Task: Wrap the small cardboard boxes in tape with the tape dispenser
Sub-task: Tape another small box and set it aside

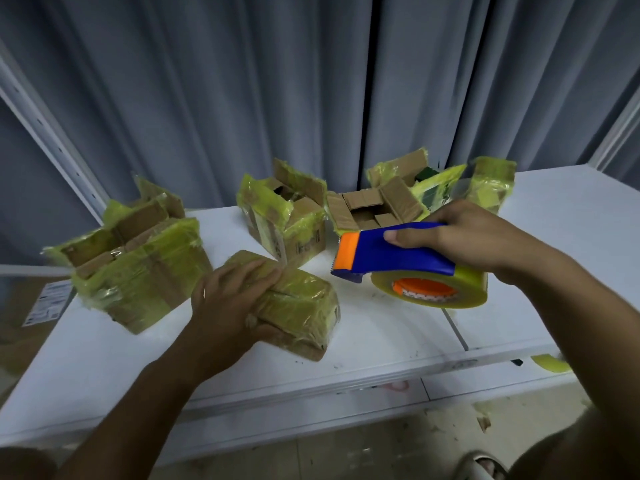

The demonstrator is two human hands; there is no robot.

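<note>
Both hands were busy: my left hand (230,299) gripped the taped box (298,308) on the white table (381,341), its long axis running toward the dispenser (394,252), which my right hand (460,237) held just right of it, cutter facing the box.

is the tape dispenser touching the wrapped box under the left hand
Apart. The head view shows bare white table between the tape dispenser and the wrapped box gripped by the left hand.
</note>
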